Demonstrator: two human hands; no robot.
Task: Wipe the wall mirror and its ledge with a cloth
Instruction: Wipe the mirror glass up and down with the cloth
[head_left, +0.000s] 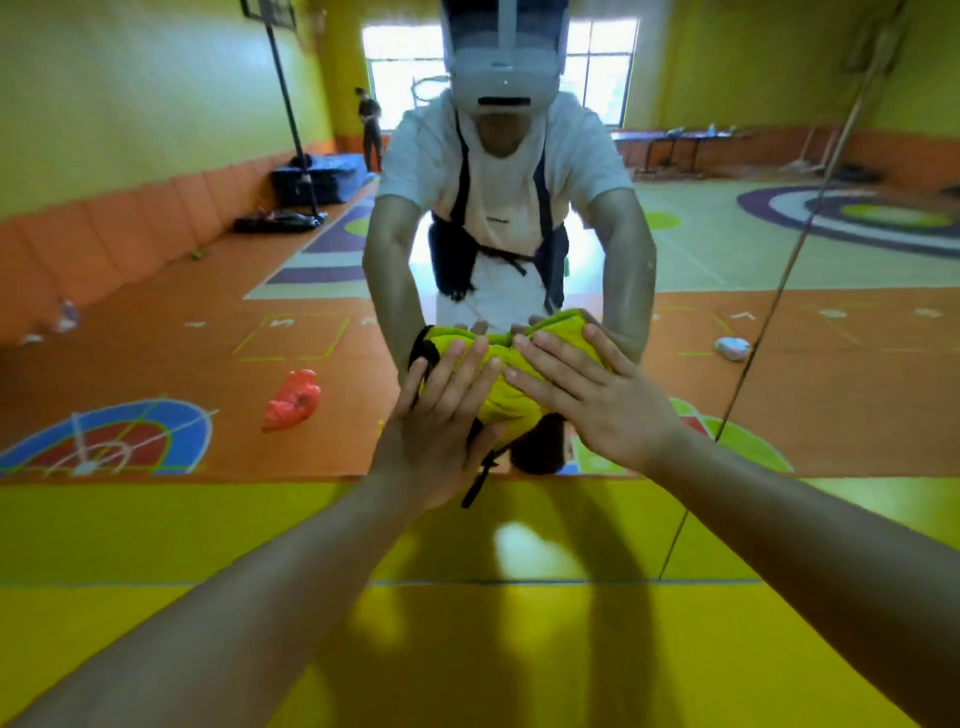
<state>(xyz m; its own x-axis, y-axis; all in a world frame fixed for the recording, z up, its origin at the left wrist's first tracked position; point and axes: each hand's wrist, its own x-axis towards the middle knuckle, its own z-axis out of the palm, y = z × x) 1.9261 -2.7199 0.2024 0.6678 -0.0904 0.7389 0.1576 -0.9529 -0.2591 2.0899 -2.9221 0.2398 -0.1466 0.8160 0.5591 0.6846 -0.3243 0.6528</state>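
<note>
A large wall mirror (182, 291) fills the upper view and reflects a gym hall and me. Pressed flat against the glass near its lower edge is a yellow-green cloth (501, 374) with a black strap hanging down. My left hand (441, 415) lies flat on the cloth's left part, fingers spread upward. My right hand (587, 389) presses on its right part, fingers pointing up-left. Both palms hold the cloth against the mirror. The mirror's bottom edge (208, 480) meets yellow padding just below my hands; I cannot tell a separate ledge.
Yellow wall padding (156, 545) runs below the mirror, with a horizontal seam lower down. A vertical mirror joint (769, 322) slants at the right. The reflection shows an orange floor, a red object, blue mats and a distant person.
</note>
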